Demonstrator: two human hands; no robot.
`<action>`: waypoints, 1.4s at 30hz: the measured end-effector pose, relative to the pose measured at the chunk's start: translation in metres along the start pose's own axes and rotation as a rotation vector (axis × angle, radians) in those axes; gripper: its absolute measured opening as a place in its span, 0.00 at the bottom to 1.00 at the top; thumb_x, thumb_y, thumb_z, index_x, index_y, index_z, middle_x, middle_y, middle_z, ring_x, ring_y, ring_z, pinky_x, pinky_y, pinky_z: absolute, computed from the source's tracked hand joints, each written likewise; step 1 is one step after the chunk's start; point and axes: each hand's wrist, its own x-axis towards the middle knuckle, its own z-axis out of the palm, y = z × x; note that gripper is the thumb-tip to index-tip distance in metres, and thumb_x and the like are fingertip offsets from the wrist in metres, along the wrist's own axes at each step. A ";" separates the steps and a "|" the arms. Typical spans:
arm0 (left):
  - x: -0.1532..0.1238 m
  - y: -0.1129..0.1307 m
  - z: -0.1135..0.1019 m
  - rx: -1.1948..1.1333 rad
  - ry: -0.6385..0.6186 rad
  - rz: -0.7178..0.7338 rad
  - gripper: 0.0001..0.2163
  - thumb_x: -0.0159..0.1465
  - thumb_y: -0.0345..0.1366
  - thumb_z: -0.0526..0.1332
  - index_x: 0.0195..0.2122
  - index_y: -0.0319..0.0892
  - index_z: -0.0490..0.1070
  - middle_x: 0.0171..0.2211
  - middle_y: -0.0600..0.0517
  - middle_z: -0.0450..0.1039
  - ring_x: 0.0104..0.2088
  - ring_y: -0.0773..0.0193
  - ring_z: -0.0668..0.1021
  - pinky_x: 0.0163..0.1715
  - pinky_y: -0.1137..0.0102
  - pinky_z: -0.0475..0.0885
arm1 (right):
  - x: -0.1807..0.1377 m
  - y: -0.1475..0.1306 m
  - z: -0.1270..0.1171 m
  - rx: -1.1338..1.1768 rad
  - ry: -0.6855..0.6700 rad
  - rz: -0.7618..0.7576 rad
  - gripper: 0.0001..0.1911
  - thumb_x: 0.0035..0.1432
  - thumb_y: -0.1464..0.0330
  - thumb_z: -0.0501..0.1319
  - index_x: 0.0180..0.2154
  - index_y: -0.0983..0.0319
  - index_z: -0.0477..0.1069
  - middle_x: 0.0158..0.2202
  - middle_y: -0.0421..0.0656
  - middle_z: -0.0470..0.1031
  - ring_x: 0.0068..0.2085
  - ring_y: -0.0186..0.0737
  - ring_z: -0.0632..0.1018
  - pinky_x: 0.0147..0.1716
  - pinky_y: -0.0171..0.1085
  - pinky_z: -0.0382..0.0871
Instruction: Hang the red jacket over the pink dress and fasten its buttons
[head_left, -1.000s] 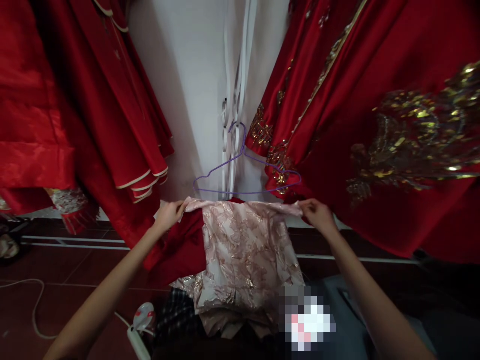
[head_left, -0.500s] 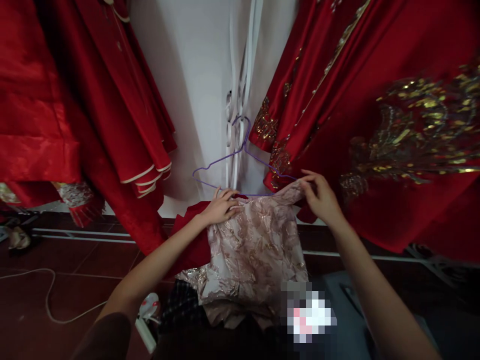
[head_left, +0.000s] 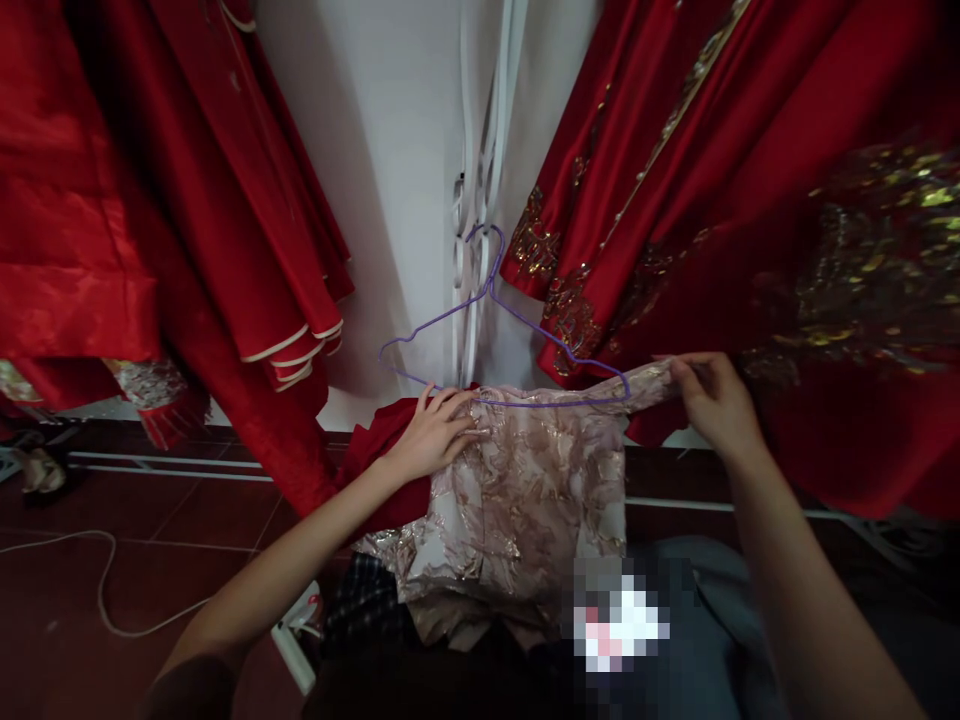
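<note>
Before a white wall [head_left: 360, 130], stretching a brocade garment [head_left: 517, 500] behind the lower bar of a purple hanger [head_left: 527, 320]: pinching its end with the right hand [head_left: 724, 405], resting a loosely spread left hand [head_left: 435, 440] on its top edge. Likely handling light, soft, slick; best gripping along that edge.

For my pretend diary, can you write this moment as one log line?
left hand: on shiny pink patterned cloth garment | right hand: pinching its outstretched strip | purple wire hanger: bottom bar overlaps garment's top
</note>
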 end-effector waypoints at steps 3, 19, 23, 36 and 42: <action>0.001 -0.001 0.001 0.008 -0.006 -0.024 0.10 0.64 0.38 0.54 0.41 0.47 0.73 0.58 0.51 0.60 0.59 0.54 0.60 0.62 0.47 0.45 | 0.000 0.001 -0.002 -0.030 -0.019 -0.045 0.14 0.57 0.56 0.54 0.37 0.59 0.61 0.41 0.53 0.75 0.44 0.44 0.76 0.45 0.44 0.68; 0.005 -0.002 0.010 0.008 -0.015 -0.043 0.11 0.65 0.39 0.53 0.40 0.46 0.74 0.61 0.51 0.58 0.60 0.53 0.59 0.62 0.48 0.43 | -0.010 -0.019 -0.023 -0.075 -0.099 -0.080 0.11 0.55 0.57 0.57 0.34 0.57 0.65 0.39 0.52 0.76 0.42 0.45 0.77 0.42 0.42 0.69; 0.006 -0.002 0.010 -0.025 -0.015 -0.046 0.10 0.64 0.38 0.54 0.39 0.47 0.74 0.61 0.52 0.58 0.60 0.54 0.59 0.61 0.48 0.43 | -0.002 -0.031 -0.017 -0.028 -0.104 -0.121 0.09 0.57 0.59 0.57 0.34 0.58 0.63 0.38 0.51 0.76 0.43 0.44 0.76 0.43 0.41 0.68; 0.033 0.022 0.025 -0.390 0.172 -0.164 0.10 0.64 0.41 0.55 0.37 0.46 0.74 0.52 0.52 0.70 0.53 0.61 0.69 0.59 0.58 0.53 | 0.018 -0.091 0.051 -0.258 -0.245 -0.236 0.12 0.61 0.59 0.49 0.36 0.58 0.66 0.28 0.41 0.72 0.27 0.39 0.71 0.31 0.37 0.61; 0.010 -0.052 0.019 -0.483 0.452 -0.432 0.12 0.62 0.44 0.57 0.36 0.42 0.75 0.39 0.49 0.77 0.42 0.60 0.75 0.47 0.66 0.66 | 0.015 -0.089 0.049 -0.272 -0.163 -0.236 0.14 0.59 0.56 0.52 0.32 0.58 0.68 0.25 0.39 0.72 0.26 0.38 0.70 0.31 0.36 0.59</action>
